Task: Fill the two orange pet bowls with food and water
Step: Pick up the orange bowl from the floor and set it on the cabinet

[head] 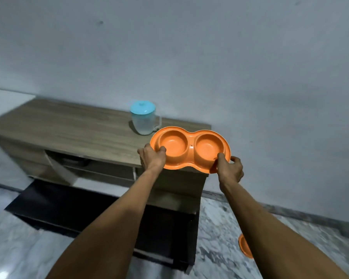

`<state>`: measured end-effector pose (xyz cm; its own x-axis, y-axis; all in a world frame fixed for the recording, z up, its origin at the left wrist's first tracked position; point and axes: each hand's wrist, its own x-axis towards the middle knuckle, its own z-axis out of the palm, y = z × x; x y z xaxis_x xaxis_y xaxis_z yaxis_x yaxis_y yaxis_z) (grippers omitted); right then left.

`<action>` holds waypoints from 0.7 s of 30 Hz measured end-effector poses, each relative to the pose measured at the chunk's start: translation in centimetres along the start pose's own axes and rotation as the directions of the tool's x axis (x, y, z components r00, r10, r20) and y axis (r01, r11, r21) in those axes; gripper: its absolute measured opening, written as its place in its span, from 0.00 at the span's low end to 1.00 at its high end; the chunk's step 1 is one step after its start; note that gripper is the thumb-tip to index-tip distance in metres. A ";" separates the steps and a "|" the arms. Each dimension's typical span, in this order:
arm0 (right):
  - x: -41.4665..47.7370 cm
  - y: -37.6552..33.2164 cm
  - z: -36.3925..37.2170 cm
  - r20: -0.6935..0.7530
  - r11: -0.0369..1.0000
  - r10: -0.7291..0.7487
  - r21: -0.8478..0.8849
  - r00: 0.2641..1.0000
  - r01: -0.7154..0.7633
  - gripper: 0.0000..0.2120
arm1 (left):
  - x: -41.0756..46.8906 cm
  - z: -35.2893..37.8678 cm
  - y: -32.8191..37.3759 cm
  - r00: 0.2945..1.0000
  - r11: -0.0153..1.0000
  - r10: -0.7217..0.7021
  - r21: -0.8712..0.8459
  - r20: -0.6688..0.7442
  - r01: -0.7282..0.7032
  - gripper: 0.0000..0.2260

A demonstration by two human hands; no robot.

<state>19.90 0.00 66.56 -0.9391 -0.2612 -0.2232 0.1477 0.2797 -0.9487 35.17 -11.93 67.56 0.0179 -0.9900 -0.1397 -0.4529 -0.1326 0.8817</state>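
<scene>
Two bare hands grip an orange double pet bowl (189,151) over the right end of a wooden cabinet (69,127): left hand (152,159) clasps its left rim, right hand (230,170) its right rim. Behind sits a blue-lidded jug (143,119).

— What does the orange double bowl (189,150) look like?
— One moulded piece, two round wells side by side, both empty, tilted toward the camera.
— Where?
— Over the wooden cabinet (79,129), at its right front corner.
</scene>
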 end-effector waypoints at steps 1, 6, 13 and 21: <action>-0.9 -0.2 1.8 0.024 1.000 -0.008 -0.005 1.000 0.008 0.28 | 1.2 -1.5 -0.6 1.000 1.000 -0.007 -0.002 -0.022 0.007 0.20; -4.4 -0.4 11.3 0.144 1.000 0.003 -0.027 0.990 0.000 0.27 | 7.9 -8.3 -3.7 0.992 0.998 -0.055 0.002 -0.109 0.056 0.21; -7.4 0.2 24.2 0.200 0.995 0.082 -0.066 0.976 -0.070 0.27 | 18.4 -14.7 -8.0 0.981 0.994 -0.096 0.036 -0.169 0.104 0.21; -8.7 0.2 34.6 0.217 0.983 0.136 -0.151 0.967 -0.104 0.28 | 28.4 -18.1 -12.4 0.981 0.990 -0.107 0.077 -0.164 0.121 0.19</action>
<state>38.87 -29.68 60.58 -0.8204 -0.4149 -0.3934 0.1964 0.4418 -0.8754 57.43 -39.31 60.86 0.2123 -0.9645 -0.1569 -0.5150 -0.2469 0.8209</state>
